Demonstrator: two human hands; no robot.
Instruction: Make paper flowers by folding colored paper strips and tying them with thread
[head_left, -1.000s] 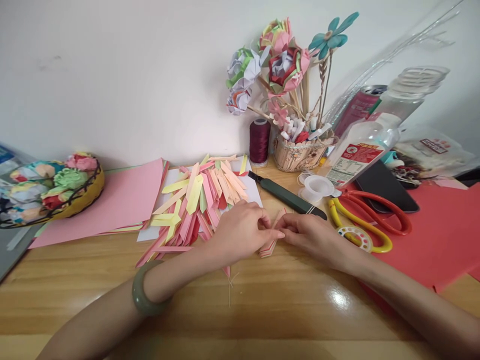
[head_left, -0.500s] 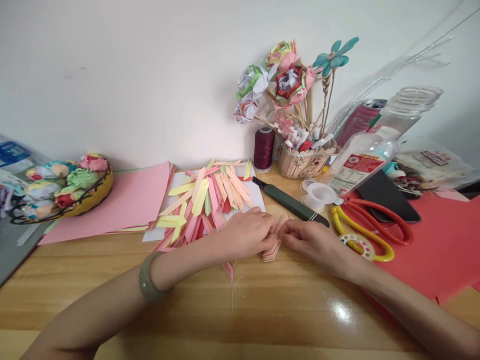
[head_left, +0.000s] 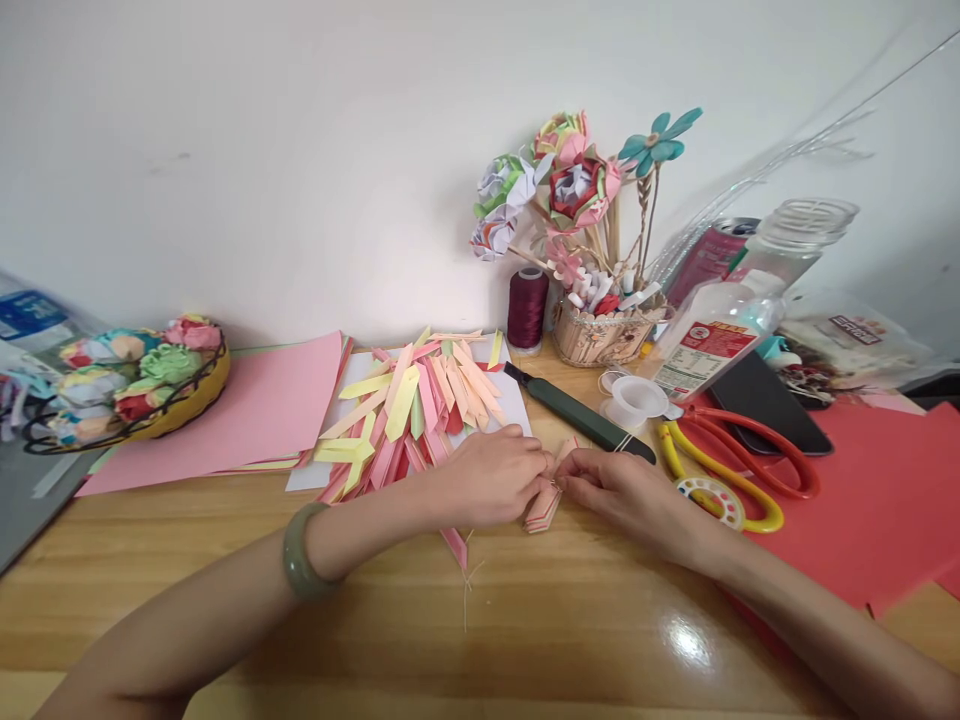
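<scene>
A small stack of folded paper strips (head_left: 543, 512), pink with striped edges, lies slanted on the wooden table between my hands. Thin thread (head_left: 553, 484) shows at its middle. My left hand (head_left: 501, 472), its wrist in a green bangle, is closed in a pinch at the stack's left side. From the right, my right hand (head_left: 616, 490) pinches the thread close to the stack, thumb against forefinger. The fingertips of both hands nearly meet, and the left ones are partly hidden. Behind my left forearm spreads a pile of folded paper pieces (head_left: 405, 400).
A dark green utility knife (head_left: 577, 408), a clear spool (head_left: 636, 398) and red-yellow scissors (head_left: 720, 470) lie right of centre. Behind stand a maroon thread cone (head_left: 527, 310), a flower basket (head_left: 606, 335) and a plastic bottle (head_left: 709, 340). Pink paper (head_left: 262, 400) lies left.
The view has tilted slightly, so things at the back sit lower. Both hands keep their pinch at the paper stack, with only a slight shift of the fingers.
</scene>
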